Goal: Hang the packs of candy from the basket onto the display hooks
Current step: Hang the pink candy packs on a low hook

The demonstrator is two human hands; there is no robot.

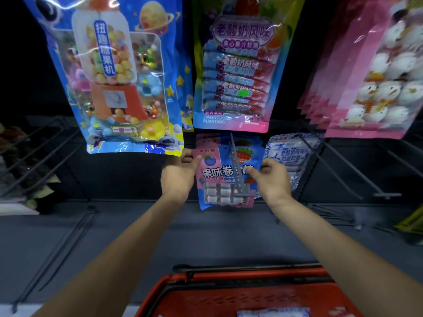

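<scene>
My left hand pinches the pink-blue pack at its 9 o'clock edge, my right hand at 3 o'clock. A grey hook crosses its front. At 6 o'clock sits the red basket, with a white pack inside.

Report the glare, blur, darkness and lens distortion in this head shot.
Head view: white glare streaks cross the glossy blue gumball-machine candy pack; the backing panel is nearly black; the pink-and-blue fruit-roll candy pack held by left hand and right hand looks soft; the red plastic basket is blurred; wide-angle distortion tilts the pink snowman packs.
</scene>
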